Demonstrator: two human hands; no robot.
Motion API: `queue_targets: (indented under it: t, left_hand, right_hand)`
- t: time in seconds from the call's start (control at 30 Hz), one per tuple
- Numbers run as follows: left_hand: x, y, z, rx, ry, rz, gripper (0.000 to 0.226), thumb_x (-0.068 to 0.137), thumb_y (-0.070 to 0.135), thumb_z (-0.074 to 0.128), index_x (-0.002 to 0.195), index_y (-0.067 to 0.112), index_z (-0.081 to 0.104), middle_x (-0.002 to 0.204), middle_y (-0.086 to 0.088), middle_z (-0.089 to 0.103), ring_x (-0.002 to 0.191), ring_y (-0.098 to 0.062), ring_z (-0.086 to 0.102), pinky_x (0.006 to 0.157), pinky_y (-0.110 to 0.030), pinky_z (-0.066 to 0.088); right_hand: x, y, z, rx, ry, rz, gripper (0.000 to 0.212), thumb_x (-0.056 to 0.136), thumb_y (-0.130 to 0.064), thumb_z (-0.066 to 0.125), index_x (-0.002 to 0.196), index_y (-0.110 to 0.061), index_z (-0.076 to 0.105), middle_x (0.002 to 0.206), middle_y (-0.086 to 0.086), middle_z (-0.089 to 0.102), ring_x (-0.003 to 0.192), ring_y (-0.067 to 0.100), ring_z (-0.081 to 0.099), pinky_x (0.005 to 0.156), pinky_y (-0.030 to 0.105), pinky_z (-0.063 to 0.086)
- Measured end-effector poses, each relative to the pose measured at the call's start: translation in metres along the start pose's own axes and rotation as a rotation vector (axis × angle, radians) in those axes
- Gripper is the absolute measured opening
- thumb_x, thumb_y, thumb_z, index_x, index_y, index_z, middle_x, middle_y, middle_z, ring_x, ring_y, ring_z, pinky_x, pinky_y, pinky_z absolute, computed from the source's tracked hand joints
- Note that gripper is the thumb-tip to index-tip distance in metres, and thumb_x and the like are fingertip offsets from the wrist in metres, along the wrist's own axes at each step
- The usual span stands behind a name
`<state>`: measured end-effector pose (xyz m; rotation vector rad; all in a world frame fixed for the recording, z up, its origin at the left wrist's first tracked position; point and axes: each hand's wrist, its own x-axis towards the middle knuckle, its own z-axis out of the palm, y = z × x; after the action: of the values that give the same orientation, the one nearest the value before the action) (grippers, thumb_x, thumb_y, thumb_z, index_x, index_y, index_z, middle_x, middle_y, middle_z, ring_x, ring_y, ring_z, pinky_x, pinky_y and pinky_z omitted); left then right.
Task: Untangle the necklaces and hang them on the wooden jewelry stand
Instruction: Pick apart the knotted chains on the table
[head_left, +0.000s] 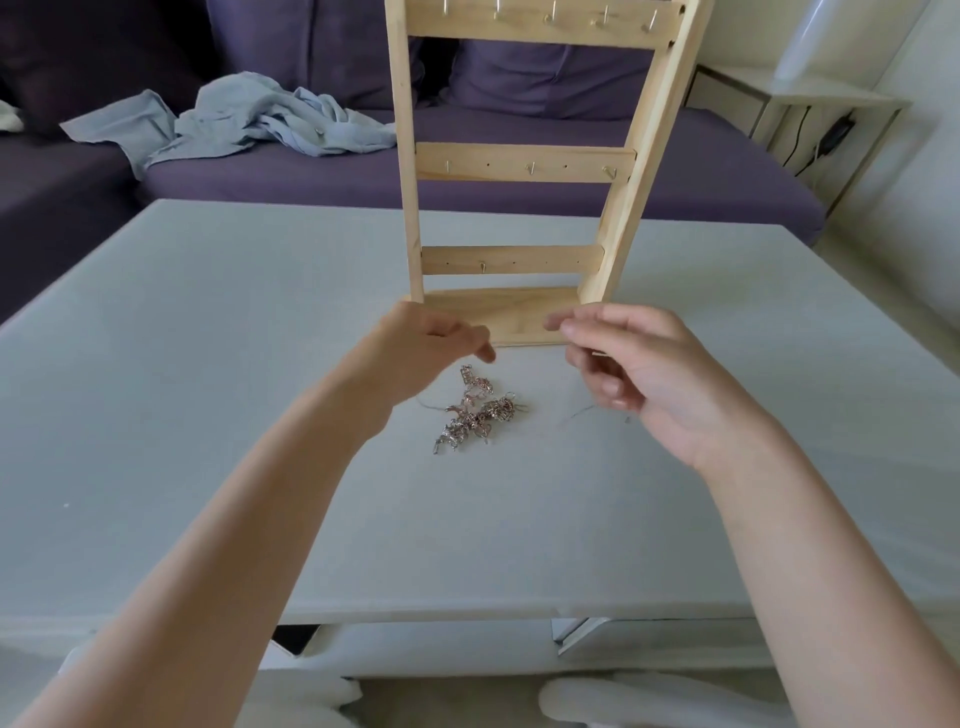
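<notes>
Head view. The left hand (431, 338) is raised above the table (208, 364), fingers curled inward with thumb and forefinger brought together as in a pinch. The right hand (623, 364) is raised opposite it, palm partly turned toward the camera, fingers loosely bent and the upper fingertips drawn together. A thin chain may run between the two hands, which would explain the spread, level posture, but no strand is visible there, so what either hand holds cannot be told.

The tangled necklaces (475, 410) lie on the table below and between the hands, a compact rose-and-silver knot. A fine strand (582, 413) trails on the surface just under the right hand, and another short end shows under the left wrist. Judged from this, untangling has barely begun.

The wooden jewelry stand (519, 161) stands upright just beyond both hands, its base nearly at the fingertips. Its hooks carry nothing, and it is placed close so that a freed chain can go straight on.

Farther beyond the hands, a purple sofa (519, 197) bears a crumpled pale-blue garment (234, 122).
</notes>
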<state>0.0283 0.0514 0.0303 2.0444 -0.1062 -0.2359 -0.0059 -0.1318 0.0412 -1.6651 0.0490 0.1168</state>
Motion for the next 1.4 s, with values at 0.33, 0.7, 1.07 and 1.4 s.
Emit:
queue_targets:
  t: [0.33,0.7,1.07,1.4]
  left_hand:
    - [0.002,-0.005,-0.009,-0.247,0.2,-0.046,0.032,0.093,0.016,0.049,0.063,0.014,0.058,0.059,0.003,0.036,0.042,-0.005,0.033,0.063,-0.023,0.035]
    - [-0.006,-0.006,0.0,-0.173,-0.12,0.051,0.021,0.099,0.015,0.044,0.099,0.025,0.062,0.1,0.0,0.062,0.085,-0.012,0.057,0.082,-0.026,0.047]
    - [-0.02,-0.007,-0.008,-0.209,-0.086,0.244,0.021,0.097,0.012,0.049,0.103,0.001,0.066,0.088,0.004,0.063,0.08,0.004,0.055,0.072,-0.007,0.041]
    - [0.0,0.008,-0.032,-0.199,0.15,0.176,0.028,0.096,0.015,0.049,0.072,0.021,0.062,0.095,-0.003,0.061,0.095,-0.012,0.05,0.075,-0.022,0.034]
  right_hand:
    - [0.002,0.009,-0.003,-0.245,0.029,0.099,0.016,0.084,0.003,0.059,0.095,-0.005,0.067,0.059,0.001,0.045,0.049,0.009,0.037,0.046,0.017,0.027]
    - [0.012,-0.002,0.02,-0.193,0.064,-0.044,0.004,0.083,-0.01,0.068,0.081,-0.012,0.07,0.062,-0.005,0.055,0.043,0.002,0.034,0.042,0.011,0.026]
    - [0.009,-0.017,0.051,-0.218,0.005,-0.22,0.008,0.088,0.001,0.059,0.086,-0.002,0.066,0.063,0.005,0.058,0.036,-0.002,0.046,0.042,0.006,0.032]
    - [0.041,-0.059,0.059,-0.851,0.127,-0.316,0.005,0.083,-0.018,0.065,0.085,-0.017,0.069,0.081,-0.005,0.06,0.079,0.014,0.057,0.059,0.023,0.038]
